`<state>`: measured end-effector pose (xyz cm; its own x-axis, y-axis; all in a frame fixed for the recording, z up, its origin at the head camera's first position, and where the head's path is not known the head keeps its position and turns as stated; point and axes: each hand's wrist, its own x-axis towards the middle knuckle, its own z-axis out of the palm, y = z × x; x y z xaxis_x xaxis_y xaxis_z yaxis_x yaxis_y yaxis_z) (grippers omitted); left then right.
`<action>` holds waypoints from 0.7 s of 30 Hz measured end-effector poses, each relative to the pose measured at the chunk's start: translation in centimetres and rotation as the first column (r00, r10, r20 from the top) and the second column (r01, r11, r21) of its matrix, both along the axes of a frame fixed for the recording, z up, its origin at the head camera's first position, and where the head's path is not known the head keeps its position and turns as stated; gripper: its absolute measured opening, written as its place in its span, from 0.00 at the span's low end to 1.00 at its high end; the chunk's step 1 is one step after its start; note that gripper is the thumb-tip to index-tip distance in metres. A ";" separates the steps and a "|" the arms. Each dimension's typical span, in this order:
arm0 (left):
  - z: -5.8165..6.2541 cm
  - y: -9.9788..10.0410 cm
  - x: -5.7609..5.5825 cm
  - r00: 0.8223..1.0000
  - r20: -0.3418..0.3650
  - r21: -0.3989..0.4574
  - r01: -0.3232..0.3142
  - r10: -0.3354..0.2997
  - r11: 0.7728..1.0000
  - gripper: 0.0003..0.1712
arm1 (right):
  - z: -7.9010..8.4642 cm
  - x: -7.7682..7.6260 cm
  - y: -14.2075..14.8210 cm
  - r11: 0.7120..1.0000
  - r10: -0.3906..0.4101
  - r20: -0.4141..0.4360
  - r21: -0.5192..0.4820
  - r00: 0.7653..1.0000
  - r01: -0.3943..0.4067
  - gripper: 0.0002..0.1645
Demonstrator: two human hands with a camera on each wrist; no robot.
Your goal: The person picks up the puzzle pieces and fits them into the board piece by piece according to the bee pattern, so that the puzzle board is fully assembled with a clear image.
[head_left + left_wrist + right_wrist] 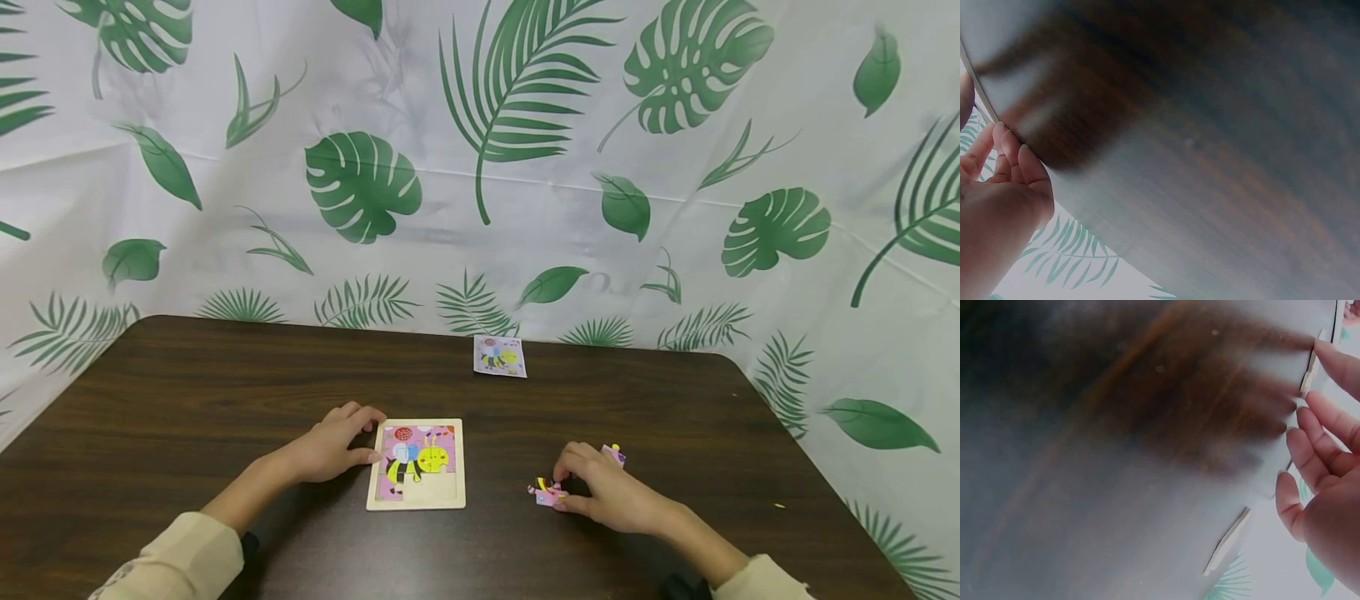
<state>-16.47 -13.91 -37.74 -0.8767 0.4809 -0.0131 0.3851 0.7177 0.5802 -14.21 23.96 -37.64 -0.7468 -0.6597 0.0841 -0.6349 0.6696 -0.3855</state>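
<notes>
A square wooden puzzle tray (pixel 460 462) lies flat left of centre in the head view. Its assembled pieces show a yellow and black bee (pixel 432 458) on pink, and bare wood shows at the lower right. My left hand (pixel 330 446) touches the tray's left side, index finger at the upper corner and thumb lower down. To the right, a pink puzzle piece (pixel 550 497) is between the thumb and index finger of my right hand (pixel 611 492); the right wrist view shows this piece (pixel 1310 370) edge-on at the fingertips. Another puzzle piece (pixel 615 454) lies just beyond that hand, partly hidden.
A small printed card (pixel 500 357) with the same bee picture lies near the far edge of the dark wooden table (pixel 300 367). Behind the table hangs a white cloth (pixel 465 250) with green leaves. A tiny pale scrap (pixel 779 506) is on the table at the right.
</notes>
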 end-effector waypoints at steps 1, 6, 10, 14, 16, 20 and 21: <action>0.0 0.0 0.0 1.000 0.000 0.001 -0.001 0.001 1.000 0.24 | 0.0 0.0 0.0 1.000 0.003 -0.004 0.000 1.000 -0.003 0.12; 0.0 0.0 0.2 1.000 0.000 0.002 -0.003 0.003 1.000 0.24 | 0.0 -0.2 0.0 1.000 0.019 -0.025 -0.004 1.000 -0.019 0.12; 0.1 0.1 0.2 1.000 -0.002 0.000 -0.006 0.006 1.000 0.24 | 0.1 -0.3 0.0 1.000 0.021 -0.023 -0.003 1.000 -0.021 0.12; 0.1 0.1 0.2 1.000 -0.003 -0.003 -0.007 0.007 1.000 0.24 | 0.2 -0.4 -0.1 1.000 0.028 -0.024 0.002 0.999 -0.028 0.12; 0.2 0.1 0.2 1.000 -0.002 -0.003 -0.005 0.005 1.000 0.24 | 0.3 -0.4 -0.2 0.999 0.035 -0.031 0.005 0.999 -0.035 0.12; 0.3 0.1 0.3 1.000 0.003 -0.001 0.002 -0.002 1.000 0.24 | 0.4 -0.5 -0.4 0.999 0.049 -0.047 0.006 0.998 -0.048 0.12; 0.3 0.1 0.3 1.000 0.005 0.000 0.002 -0.002 1.000 0.24 | 0.4 -0.6 -0.5 0.999 0.052 -0.052 0.005 0.997 -0.052 0.12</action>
<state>-16.15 -13.79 -37.44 -0.8758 0.4824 -0.0174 0.3835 0.7172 0.5818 -14.80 23.45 -37.21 -0.7060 -0.6980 0.1197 -0.6882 0.6365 -0.3481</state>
